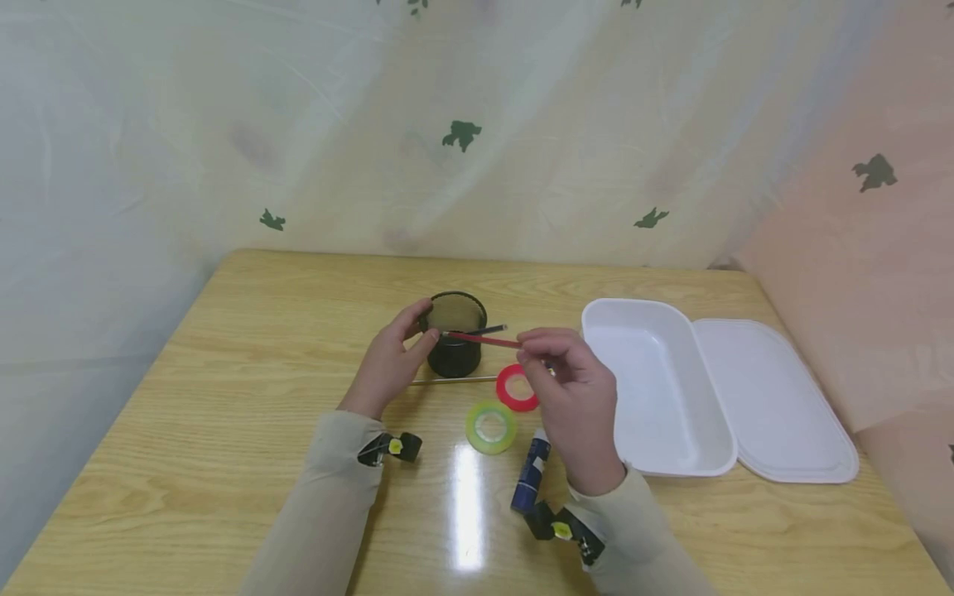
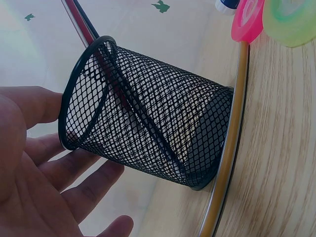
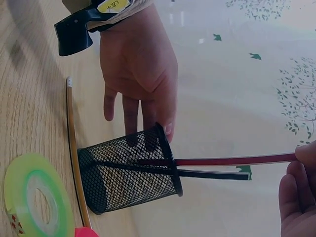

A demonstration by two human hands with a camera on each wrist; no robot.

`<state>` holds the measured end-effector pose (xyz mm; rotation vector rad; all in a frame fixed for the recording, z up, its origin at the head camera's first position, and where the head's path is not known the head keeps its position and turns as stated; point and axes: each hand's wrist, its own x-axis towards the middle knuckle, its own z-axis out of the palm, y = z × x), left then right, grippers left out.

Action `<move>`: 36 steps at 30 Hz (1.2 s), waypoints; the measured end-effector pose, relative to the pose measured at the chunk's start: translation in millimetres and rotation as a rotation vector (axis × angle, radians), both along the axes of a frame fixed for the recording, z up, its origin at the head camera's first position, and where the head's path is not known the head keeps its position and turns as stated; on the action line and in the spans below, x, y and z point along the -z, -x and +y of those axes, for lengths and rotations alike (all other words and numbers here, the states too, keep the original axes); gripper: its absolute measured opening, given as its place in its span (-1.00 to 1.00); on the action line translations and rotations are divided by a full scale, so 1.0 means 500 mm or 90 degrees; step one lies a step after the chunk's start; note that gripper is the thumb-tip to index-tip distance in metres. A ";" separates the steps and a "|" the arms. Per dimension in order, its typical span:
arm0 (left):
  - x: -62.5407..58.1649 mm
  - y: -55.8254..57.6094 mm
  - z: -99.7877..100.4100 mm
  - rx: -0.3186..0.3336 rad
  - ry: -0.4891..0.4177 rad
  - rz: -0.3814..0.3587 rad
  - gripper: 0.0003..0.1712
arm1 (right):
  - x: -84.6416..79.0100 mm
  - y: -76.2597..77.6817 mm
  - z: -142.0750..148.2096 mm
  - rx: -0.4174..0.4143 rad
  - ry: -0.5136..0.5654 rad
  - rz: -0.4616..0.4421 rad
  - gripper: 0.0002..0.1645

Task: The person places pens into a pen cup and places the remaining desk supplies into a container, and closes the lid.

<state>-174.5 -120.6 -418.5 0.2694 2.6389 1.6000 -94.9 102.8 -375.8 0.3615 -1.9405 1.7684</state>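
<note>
My left hand (image 1: 383,364) holds the black mesh pen cup (image 1: 455,358) at its rim, thumb at the edge and fingers along the side. Between thumb and fingertips, my right hand (image 1: 577,397) pinches the end of a red pencil (image 3: 232,160). The red pencil's far end is inside the cup, visible through the mesh (image 2: 148,108). A dark pencil (image 3: 212,174) leans in the cup too, its upper end sticking out past the rim. On the table by the cup's base lies a yellow-brown pencil (image 1: 458,380).
Nearer me lie a red tape roll (image 1: 501,389) and a yellow-green tape roll (image 1: 471,428). A dark blue glue stick (image 1: 531,476) lies beside my right wrist. To the right stands an open white plastic box (image 1: 659,389), with its white lid (image 1: 775,397) alongside.
</note>
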 end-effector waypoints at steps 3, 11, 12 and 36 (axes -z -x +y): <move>0.000 -0.001 0.000 0.000 0.000 -0.002 -0.36 | 0.002 0.000 -0.002 -0.001 0.001 -0.004 -0.86; 0.001 0.000 0.000 0.001 0.001 0.001 -0.36 | 0.004 0.002 -0.004 0.000 -0.002 -0.026 -0.86; 0.001 0.000 0.000 0.001 0.000 0.002 -0.36 | 0.004 0.002 -0.004 0.001 -0.002 -0.031 -0.85; 0.000 -0.001 0.001 0.002 0.001 0.003 -0.35 | 0.011 0.004 -0.007 0.001 -0.010 -0.058 -0.86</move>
